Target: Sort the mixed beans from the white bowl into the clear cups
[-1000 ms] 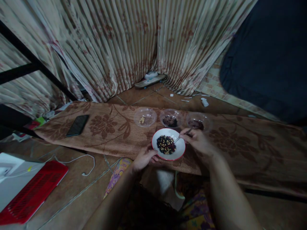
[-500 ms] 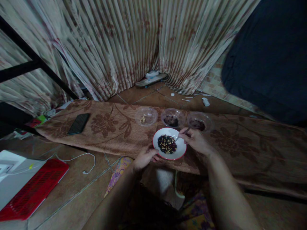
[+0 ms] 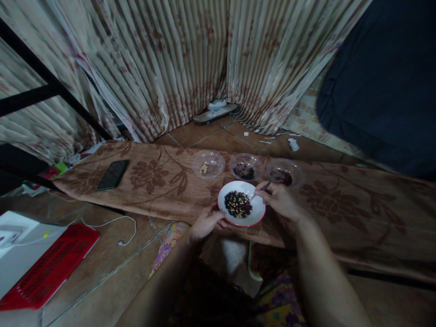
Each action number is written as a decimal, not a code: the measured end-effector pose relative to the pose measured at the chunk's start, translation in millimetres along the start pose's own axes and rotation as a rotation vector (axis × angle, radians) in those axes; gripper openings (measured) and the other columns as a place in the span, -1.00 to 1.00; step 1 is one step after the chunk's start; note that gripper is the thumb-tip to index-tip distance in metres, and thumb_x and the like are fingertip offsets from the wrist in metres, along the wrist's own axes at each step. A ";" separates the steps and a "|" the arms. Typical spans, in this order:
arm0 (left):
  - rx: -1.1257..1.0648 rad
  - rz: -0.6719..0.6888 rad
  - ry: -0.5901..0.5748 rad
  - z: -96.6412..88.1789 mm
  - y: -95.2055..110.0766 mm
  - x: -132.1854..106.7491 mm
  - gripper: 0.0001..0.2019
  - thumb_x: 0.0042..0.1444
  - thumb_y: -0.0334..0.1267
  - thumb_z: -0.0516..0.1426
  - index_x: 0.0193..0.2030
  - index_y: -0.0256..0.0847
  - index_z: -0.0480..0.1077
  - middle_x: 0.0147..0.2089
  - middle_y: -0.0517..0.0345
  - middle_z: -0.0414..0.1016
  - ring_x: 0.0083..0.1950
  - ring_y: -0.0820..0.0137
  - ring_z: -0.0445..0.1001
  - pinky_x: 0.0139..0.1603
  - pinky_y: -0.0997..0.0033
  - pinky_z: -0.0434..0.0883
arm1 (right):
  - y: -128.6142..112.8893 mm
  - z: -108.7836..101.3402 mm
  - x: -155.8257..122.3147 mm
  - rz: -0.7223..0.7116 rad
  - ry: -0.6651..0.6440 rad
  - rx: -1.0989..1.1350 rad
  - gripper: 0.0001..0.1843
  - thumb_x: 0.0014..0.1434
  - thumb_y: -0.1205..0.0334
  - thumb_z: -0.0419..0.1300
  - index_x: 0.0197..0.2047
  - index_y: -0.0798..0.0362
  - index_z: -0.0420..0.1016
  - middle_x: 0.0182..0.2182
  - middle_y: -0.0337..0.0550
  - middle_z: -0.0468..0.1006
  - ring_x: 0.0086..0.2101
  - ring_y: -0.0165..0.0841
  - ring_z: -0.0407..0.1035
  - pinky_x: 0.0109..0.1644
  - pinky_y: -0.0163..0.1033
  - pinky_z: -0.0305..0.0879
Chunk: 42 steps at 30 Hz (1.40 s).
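My left hand [image 3: 208,221] grips the near left rim of a white bowl [image 3: 257,211] with a red edge, thumb over the rim. Dark beans mixed with pale yellow kernels [image 3: 237,204] lie in the bowl. My right hand [image 3: 275,196] is closed on the handle of a spoon [image 3: 252,198], whose tip reaches into the mix. Behind the bowl stand three clear plastic bowls: the left one [image 3: 215,169] holds a few pale kernels, the middle one [image 3: 256,162] dark beans, the right one [image 3: 295,175] dark reddish-brown beans.
A dark phone [image 3: 113,174] lies on the brown patterned cloth [image 3: 177,200] at the left. On the tiled floor are a red and white box [image 3: 51,261] and a white cable [image 3: 131,227]. A skateboard [image 3: 215,113] sits by the striped curtain [image 3: 170,59].
Hardly anything differs: the whole view has shifted very slightly. Both hands keep their hold on the bowl and the spoon.
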<state>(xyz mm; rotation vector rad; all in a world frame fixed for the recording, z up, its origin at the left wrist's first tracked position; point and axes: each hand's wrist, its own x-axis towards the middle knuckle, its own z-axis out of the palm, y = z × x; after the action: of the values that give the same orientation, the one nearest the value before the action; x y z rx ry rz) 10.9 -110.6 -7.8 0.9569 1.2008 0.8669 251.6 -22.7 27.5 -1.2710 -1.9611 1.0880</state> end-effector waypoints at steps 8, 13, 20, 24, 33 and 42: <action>-0.015 0.002 -0.004 -1.3 -3.5 0.8 -0.69 0.05 -0.19 0.19 -0.10 -0.34 0.39 -0.42 0.13 0.50 -0.50 0.50 0.46 -0.51 0.58 0.35 | 1.5 0.3 -0.9 -0.005 -0.042 -0.006 -0.78 0.18 0.05 0.15 -0.31 0.03 0.45 -0.49 -0.27 0.43 -0.54 -0.41 0.32 -0.45 -0.31 0.24; -0.021 0.000 0.000 -2.0 -4.9 1.1 -0.68 0.05 -0.20 0.19 -0.08 -0.34 0.38 -0.41 0.12 0.51 -0.49 0.49 0.47 -0.51 0.58 0.35 | 5.0 -1.8 -1.8 -0.021 -0.066 -0.032 -0.78 0.19 0.05 0.14 -0.29 0.03 0.46 -0.52 -0.28 0.42 -0.53 -0.40 0.31 -0.43 -0.30 0.24; -0.025 -0.006 -0.001 -1.3 -3.5 1.7 -0.68 0.05 -0.20 0.19 -0.08 -0.33 0.38 -0.49 0.18 0.48 -0.53 0.51 0.44 -0.51 0.59 0.33 | 2.8 -3.0 -2.5 -0.021 -0.047 -0.087 -0.77 0.20 0.05 0.13 -0.29 0.02 0.48 -0.51 -0.27 0.44 -0.51 -0.38 0.33 -0.40 -0.29 0.23; -0.020 -0.008 -0.010 -1.1 -3.0 1.5 -0.69 0.04 -0.19 0.19 -0.12 -0.33 0.39 -0.48 0.17 0.48 -0.52 0.50 0.44 -0.51 0.57 0.33 | 2.2 -3.7 -2.3 -0.030 -0.022 -0.103 -0.78 0.20 0.06 0.14 -0.29 0.02 0.48 -0.50 -0.26 0.47 -0.49 -0.37 0.34 -0.37 -0.28 0.24; -0.030 -0.011 0.008 1.0 2.5 -2.0 -0.71 0.02 -0.18 0.20 -0.17 -0.34 0.39 -0.44 0.14 0.48 -0.50 0.50 0.44 -0.50 0.57 0.34 | -6.3 -24.1 -7.6 -0.071 0.256 0.043 -0.76 0.15 0.02 0.19 -0.35 0.03 0.49 -0.45 -0.18 0.52 -0.42 -0.34 0.39 -0.32 -0.25 0.32; -0.009 -0.051 0.018 -0.2 5.6 -0.8 -0.65 0.01 -0.16 0.20 -0.10 -0.33 0.38 -0.53 0.19 0.48 -0.54 0.49 0.43 -0.53 0.58 0.31 | 23.7 -57.5 -8.1 -0.010 0.866 -0.066 -0.68 0.14 -0.05 0.16 -0.37 0.05 0.44 -0.52 -0.15 0.49 -0.50 -0.32 0.36 -0.40 -0.24 0.29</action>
<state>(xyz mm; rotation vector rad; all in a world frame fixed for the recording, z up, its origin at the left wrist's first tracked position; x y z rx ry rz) 10.3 -109.3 -2.3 0.9094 1.2310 0.8416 311.2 -5.9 36.8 -1.4346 -1.3312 0.3425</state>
